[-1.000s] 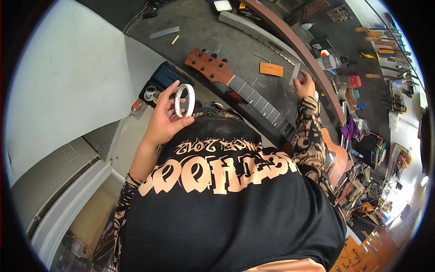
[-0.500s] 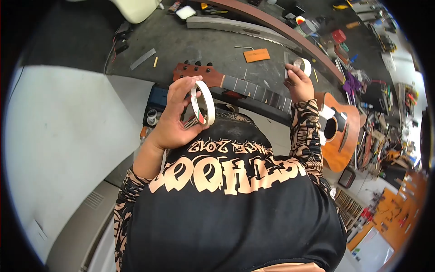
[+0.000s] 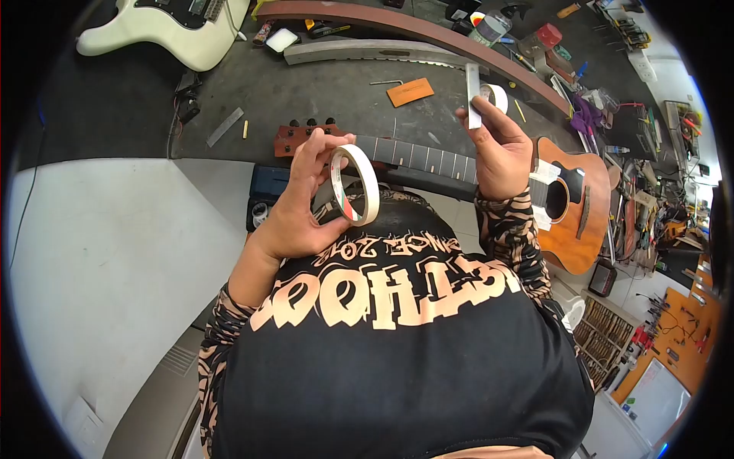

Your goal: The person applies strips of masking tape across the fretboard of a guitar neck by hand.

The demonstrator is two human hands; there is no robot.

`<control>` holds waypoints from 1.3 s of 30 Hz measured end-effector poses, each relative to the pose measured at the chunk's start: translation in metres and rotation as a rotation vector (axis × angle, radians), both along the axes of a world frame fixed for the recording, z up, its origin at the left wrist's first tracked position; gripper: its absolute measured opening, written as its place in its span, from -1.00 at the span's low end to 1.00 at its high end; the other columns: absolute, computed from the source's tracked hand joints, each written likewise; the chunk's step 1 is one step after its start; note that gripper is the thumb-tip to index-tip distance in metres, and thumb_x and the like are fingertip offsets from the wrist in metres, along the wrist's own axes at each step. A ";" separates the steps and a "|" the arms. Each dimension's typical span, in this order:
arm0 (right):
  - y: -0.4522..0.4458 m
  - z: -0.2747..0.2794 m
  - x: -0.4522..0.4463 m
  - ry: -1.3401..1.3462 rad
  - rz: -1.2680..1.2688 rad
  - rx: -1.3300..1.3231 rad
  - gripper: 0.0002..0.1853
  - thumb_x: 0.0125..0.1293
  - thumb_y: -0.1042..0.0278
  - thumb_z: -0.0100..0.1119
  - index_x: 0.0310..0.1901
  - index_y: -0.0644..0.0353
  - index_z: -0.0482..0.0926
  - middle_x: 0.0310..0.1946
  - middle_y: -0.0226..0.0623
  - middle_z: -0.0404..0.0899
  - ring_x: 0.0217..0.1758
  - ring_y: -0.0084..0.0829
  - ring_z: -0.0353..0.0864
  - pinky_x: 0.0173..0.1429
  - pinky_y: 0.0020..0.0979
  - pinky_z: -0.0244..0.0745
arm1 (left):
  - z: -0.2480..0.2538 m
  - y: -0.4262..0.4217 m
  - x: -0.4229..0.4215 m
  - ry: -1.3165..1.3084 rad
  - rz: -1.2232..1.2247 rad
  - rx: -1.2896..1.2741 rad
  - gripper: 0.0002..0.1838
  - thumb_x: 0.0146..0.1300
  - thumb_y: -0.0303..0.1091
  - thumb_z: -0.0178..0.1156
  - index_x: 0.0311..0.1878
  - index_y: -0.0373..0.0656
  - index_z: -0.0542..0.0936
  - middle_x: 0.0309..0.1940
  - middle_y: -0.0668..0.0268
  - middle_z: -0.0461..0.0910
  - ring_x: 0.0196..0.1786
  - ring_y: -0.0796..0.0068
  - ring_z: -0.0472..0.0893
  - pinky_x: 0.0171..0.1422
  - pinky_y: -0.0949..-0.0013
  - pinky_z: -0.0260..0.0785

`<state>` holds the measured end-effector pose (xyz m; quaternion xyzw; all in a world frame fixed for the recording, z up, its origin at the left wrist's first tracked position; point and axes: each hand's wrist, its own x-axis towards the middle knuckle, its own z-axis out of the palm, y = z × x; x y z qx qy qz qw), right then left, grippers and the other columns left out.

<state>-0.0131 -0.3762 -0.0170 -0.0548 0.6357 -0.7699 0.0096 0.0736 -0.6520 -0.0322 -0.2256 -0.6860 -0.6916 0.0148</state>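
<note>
My left hand (image 3: 294,203) is closed on the rim of a roll of masking tape (image 3: 371,187), held upright on edge above my lap. My right hand (image 3: 505,157) pinches a short flat metal strip (image 3: 473,96) between thumb and fingers, its length pointing up. Behind those fingers, a second roll of tape (image 3: 500,99) shows on the bench, partly hidden. An acoustic guitar (image 3: 590,218) lies across in front of me, its fretboard (image 3: 417,157) passing between my hands. Part of its headstock (image 3: 287,139) is hidden by my left hand. White tape pieces (image 3: 544,171) sit near the fretboard's body end.
On the dark bench (image 3: 252,84) lie an orange block (image 3: 410,92), a hex key (image 3: 386,82), a thin metal plate (image 3: 225,127) and a long grey beam (image 3: 367,52). A white electric guitar (image 3: 164,38) is at the far left. Tools crowd the right side.
My right hand has turned and brought the metal strip up into clearer view. The left hand still holds the tape roll. The camera view has shifted, showing more of the white guitar.
</note>
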 end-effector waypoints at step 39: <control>-0.044 0.014 -0.023 0.017 0.823 0.468 -0.52 0.16 0.67 0.18 0.18 0.36 0.52 -0.02 -0.29 0.51 -0.21 -0.66 0.52 -0.12 -0.62 0.49 | -0.014 0.027 0.020 -0.425 -0.082 0.070 0.36 -0.23 -0.51 0.51 0.57 -0.06 -0.22 0.35 0.08 0.26 0.34 0.19 0.38 0.46 0.14 0.21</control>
